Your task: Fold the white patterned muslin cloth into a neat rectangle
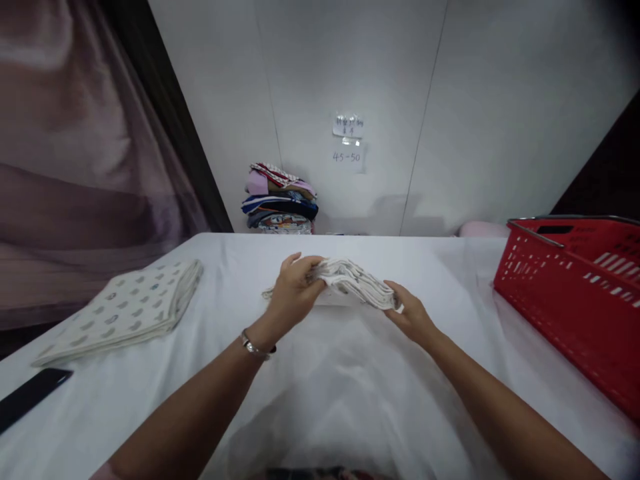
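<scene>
A folded white cloth [353, 281] with layered edges is held up between both hands, slightly above the white-covered table [350, 393]. My left hand [296, 285] pinches its left end, thumb in front and fingers behind. At the right end, my right hand [409, 312] grips the layers between thumb and fingers. The cloth sags and bends a little in the middle. Part of it shows past the left side of my left hand. To the left lies another folded cloth [127, 303], cream with small grey printed shapes.
On the right stands a red plastic basket [565, 300] with a metal handle. A dark phone-like object [33, 397] lies at the left edge. Behind the table, a pile of folded clothes [280, 200] rests against the wall, near paper labels [347, 143]. A curtain [75, 167] hangs at left.
</scene>
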Demonstrator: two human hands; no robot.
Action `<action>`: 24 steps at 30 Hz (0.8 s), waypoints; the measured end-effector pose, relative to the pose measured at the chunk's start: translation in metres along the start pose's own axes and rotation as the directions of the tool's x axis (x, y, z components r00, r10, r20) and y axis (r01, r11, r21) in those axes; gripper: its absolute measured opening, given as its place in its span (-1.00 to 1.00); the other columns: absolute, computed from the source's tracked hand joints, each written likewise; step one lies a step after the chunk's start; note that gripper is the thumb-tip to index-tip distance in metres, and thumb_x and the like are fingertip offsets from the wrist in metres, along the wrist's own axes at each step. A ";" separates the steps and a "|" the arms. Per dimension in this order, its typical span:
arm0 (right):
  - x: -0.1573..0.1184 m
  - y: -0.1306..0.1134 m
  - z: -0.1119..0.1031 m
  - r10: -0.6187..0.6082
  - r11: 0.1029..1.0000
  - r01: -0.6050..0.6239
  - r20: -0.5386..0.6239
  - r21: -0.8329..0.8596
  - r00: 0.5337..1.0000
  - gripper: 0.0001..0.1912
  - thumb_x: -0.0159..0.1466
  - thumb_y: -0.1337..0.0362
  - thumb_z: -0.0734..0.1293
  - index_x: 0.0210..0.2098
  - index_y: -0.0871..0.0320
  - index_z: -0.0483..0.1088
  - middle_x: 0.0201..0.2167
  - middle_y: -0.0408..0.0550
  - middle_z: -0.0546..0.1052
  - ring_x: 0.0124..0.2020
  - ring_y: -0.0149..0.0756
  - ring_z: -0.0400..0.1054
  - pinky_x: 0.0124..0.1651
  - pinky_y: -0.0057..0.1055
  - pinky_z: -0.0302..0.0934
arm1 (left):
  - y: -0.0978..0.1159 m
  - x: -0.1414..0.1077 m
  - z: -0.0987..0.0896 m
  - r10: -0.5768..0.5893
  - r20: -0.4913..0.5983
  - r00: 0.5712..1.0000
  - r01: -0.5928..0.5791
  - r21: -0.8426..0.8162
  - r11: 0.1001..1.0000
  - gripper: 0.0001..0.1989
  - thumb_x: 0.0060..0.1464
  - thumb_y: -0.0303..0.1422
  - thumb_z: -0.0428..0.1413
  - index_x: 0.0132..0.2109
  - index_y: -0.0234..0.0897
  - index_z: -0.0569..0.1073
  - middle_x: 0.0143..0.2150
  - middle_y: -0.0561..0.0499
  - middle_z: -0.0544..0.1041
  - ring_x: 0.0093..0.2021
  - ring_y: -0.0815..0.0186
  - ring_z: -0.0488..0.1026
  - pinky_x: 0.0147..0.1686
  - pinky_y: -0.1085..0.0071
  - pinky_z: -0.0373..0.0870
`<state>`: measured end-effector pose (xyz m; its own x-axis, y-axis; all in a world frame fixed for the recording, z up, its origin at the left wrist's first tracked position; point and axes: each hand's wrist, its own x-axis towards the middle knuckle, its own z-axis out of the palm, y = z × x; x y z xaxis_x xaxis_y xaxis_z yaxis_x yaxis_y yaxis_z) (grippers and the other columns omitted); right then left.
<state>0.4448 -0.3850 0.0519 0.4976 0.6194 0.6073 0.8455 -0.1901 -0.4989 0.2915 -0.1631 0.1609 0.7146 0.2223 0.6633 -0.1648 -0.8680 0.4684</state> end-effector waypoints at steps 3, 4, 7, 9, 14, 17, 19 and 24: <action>0.026 -0.027 -0.030 0.043 0.985 -0.017 -0.147 0.172 0.988 -0.64 0.14 0.25 0.31 -0.05 0.12 0.31 -0.12 0.00 0.46 -0.13 -0.20 0.35 -0.08 -0.27 0.27 | 0.004 0.029 -0.024 -0.089 -0.052 0.995 0.072 -0.262 0.962 -0.76 0.01 -0.32 0.11 -0.14 -0.27 0.40 -0.17 -0.01 0.50 -0.15 0.27 0.40 -0.09 0.31 0.31; 0.034 -0.035 -0.041 0.065 0.972 -0.024 -0.170 0.233 0.983 -0.65 0.13 0.24 0.33 -0.08 0.11 0.33 -0.14 -0.01 0.46 -0.14 -0.20 0.36 -0.10 -0.28 0.27 | 0.005 0.038 -0.030 -0.122 -0.031 0.992 0.104 -0.357 0.929 -0.73 0.00 -0.28 0.13 -0.14 -0.28 0.40 -0.17 -0.03 0.50 -0.17 0.27 0.41 -0.16 0.35 0.34; 0.055 -0.051 -0.068 0.160 0.896 -0.069 -0.173 0.440 0.972 -0.67 0.07 0.21 0.39 -0.16 0.10 0.37 -0.24 -0.06 0.50 -0.24 -0.22 0.38 -0.21 -0.30 0.31 | 0.007 0.059 -0.042 -0.193 0.088 0.977 0.209 -0.555 0.805 -0.69 -0.09 -0.24 0.21 -0.21 -0.33 0.42 -0.25 -0.02 0.51 -0.26 0.30 0.43 -0.25 0.39 0.37; 0.067 -0.056 -0.081 0.227 0.821 -0.081 -0.194 0.565 0.954 -0.63 0.03 0.18 0.42 -0.16 0.07 0.37 -0.25 -0.07 0.51 -0.27 -0.22 0.40 -0.25 -0.30 0.32 | 0.007 0.066 -0.044 -0.195 0.148 0.970 0.244 -0.637 0.731 -0.68 -0.09 -0.25 0.21 -0.20 -0.33 0.42 -0.25 -0.02 0.51 -0.26 0.32 0.43 -0.23 0.38 0.37; 0.086 -0.055 -0.099 0.388 0.759 -0.266 -0.085 0.594 0.918 -0.54 -0.04 0.16 0.46 -0.14 0.11 0.41 -0.34 -0.05 0.52 -0.38 -0.22 0.42 -0.37 -0.30 0.35 | 0.002 0.072 -0.031 -0.246 0.253 0.936 0.352 -0.630 0.692 -0.69 -0.18 -0.28 0.25 -0.29 -0.39 0.42 -0.33 -0.02 0.50 -0.35 0.35 0.42 -0.28 0.38 0.36; 0.090 -0.052 -0.102 0.398 0.717 -0.283 -0.041 0.637 0.916 -0.45 -0.05 0.17 0.46 -0.06 0.09 0.37 -0.31 -0.05 0.53 -0.36 -0.23 0.42 -0.32 -0.30 0.35 | -0.006 0.073 -0.024 -0.224 0.247 0.943 0.333 -0.676 0.657 -0.69 -0.15 -0.29 0.23 -0.25 -0.37 0.42 -0.29 -0.02 0.50 -0.33 0.37 0.42 -0.27 0.40 0.35; 0.092 -0.046 -0.100 0.403 0.689 -0.290 -0.018 0.665 0.915 -0.42 -0.05 0.17 0.46 -0.03 0.10 0.35 -0.27 -0.03 0.53 -0.32 -0.22 0.43 -0.29 -0.29 0.35 | -0.014 0.077 -0.018 -0.237 0.270 0.933 0.359 -0.679 0.640 -0.71 -0.13 -0.29 0.21 -0.25 -0.37 0.41 -0.32 -0.01 0.50 -0.36 0.38 0.41 -0.31 0.42 0.34; 0.123 -0.014 -0.086 0.433 0.751 -0.362 0.002 0.552 0.902 -0.41 -0.07 0.22 0.46 -0.03 0.20 0.36 -0.21 0.04 0.52 -0.25 -0.19 0.41 -0.21 -0.26 0.32 | -0.040 0.112 0.003 -0.297 0.243 0.923 0.383 -0.535 0.753 -0.82 -0.14 -0.39 0.18 -0.33 -0.39 0.43 -0.41 0.01 0.48 -0.42 0.39 0.37 -0.37 0.46 0.29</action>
<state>0.5111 -0.3718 0.1867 0.8141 0.4777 0.3304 0.3481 0.0540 -0.9359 0.3800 -0.1043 0.2146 0.8742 0.3548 0.3314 -0.2142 -0.3309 0.9191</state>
